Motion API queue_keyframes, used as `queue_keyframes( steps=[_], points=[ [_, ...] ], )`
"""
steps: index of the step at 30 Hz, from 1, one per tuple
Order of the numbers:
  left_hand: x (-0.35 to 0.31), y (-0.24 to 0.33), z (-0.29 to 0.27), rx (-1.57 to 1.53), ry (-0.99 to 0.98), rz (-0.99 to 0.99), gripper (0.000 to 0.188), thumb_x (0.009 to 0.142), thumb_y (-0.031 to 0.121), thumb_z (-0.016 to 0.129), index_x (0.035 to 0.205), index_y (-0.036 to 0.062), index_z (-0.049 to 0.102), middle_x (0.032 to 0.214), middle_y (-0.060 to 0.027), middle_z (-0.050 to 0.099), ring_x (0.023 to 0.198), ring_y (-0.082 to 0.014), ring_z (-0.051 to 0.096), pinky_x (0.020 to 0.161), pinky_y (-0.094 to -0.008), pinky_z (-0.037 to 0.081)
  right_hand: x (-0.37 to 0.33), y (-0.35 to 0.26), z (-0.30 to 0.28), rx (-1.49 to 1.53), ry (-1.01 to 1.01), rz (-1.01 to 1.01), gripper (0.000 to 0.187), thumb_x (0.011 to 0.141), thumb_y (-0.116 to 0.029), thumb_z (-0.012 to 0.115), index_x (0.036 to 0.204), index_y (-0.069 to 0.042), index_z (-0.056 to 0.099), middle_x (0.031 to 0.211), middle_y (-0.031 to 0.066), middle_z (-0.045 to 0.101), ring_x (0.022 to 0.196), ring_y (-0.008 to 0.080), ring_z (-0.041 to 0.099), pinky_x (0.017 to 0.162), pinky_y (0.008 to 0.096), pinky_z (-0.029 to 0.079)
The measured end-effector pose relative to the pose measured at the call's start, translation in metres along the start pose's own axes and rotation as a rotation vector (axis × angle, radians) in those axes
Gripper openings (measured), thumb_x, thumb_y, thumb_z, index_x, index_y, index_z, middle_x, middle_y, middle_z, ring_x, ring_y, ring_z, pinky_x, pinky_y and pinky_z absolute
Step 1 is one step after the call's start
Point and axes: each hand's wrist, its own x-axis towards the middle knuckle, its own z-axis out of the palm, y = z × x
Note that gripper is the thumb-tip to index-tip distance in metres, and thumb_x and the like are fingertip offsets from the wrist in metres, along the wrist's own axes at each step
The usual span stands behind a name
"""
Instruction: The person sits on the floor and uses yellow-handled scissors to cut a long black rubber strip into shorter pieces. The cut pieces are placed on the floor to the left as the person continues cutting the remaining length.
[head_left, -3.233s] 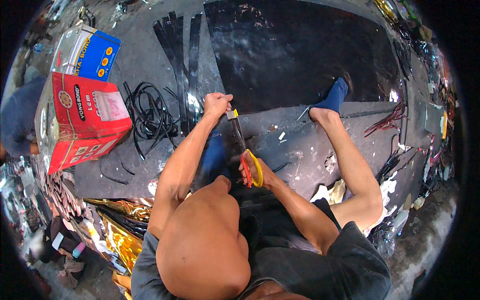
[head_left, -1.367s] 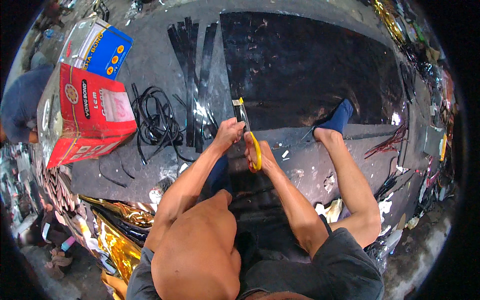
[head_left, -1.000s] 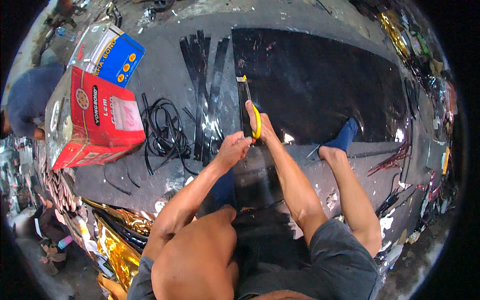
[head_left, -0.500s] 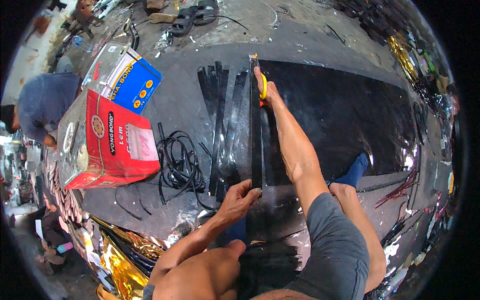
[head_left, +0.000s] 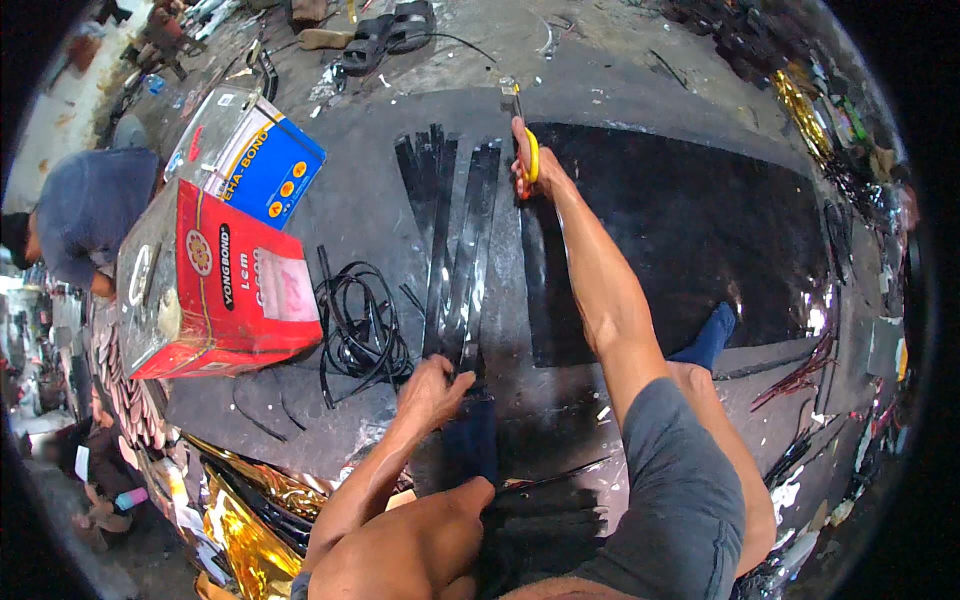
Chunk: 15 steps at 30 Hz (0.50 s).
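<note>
My left hand [head_left: 430, 392] is at the near ends of the black strips [head_left: 462, 255], thumb and fingers apart, touching or just over them. Long and narrow, the strips lie side by side, partly overlapping, on a dark grey mat. Farther off, my right hand [head_left: 535, 172] is closed round a tool with a yellow looped handle, which looks like scissors [head_left: 532, 155]; the fingers cover its middle. Just beyond that hand shows a small silver and yellow piece [head_left: 511, 88]. To the right lies a wide black sheet [head_left: 680, 235], its left edge by my right forearm.
A red box [head_left: 240, 290] and a blue and white box [head_left: 280, 165] stand at the left, beside a tangle of black cord [head_left: 360, 330]. Gold foil [head_left: 250, 530] lies at the near left. Sandals [head_left: 390, 38] lie at the far side. Another person [head_left: 95, 210] crouches at the left.
A black strip beside the sheet's left edge has moved left to the other strips. My left hand has moved left with it and its fingers have parted. My right hand has shifted slightly.
</note>
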Motion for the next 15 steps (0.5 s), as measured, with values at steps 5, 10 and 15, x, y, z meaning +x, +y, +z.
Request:
queue_keyframes(
  steps=[5,10,15],
  points=[
    [0.044,0.001,0.027,-0.348,0.064,0.231,0.041,0.083,0.023,0.069,0.112,-0.0028,0.055,0.099,-0.0187,0.064,0.087,-0.0266,0.065,0.075,-0.0357,0.052,-0.087,0.048,-0.018,0.089,-0.052,-0.061,0.081,0.079,-0.084,0.033,0.067,-0.006,0.05,0.051,0.0044,0.046,0.036,0.0177,0.048,0.037,0.0315,0.044],
    [0.09,0.029,0.118,-0.956,-0.111,-0.121,0.051,0.079,0.017,0.073,0.118,-0.0075,0.052,0.102,-0.015,0.065,0.092,-0.0218,0.063,0.083,-0.0321,0.049,-0.193,0.136,-0.035,0.354,-0.012,-0.029,0.075,0.084,-0.078,0.033,0.074,-0.006,0.05,0.053,0.0055,0.047,0.038,0.0176,0.049,0.04,0.0301,0.043],
    [0.101,0.058,0.149,-0.7,0.161,-0.141,0.053,0.073,0.022,0.078,0.111,-0.0065,0.056,0.097,-0.0162,0.066,0.091,-0.0264,0.064,0.082,-0.0358,0.049,-0.28,0.182,-0.044,0.477,0.058,0.004,0.08,0.081,-0.082,0.031,0.072,-0.005,0.051,0.05,0.005,0.046,0.037,0.0164,0.048,0.038,0.0289,0.042]
  ],
)
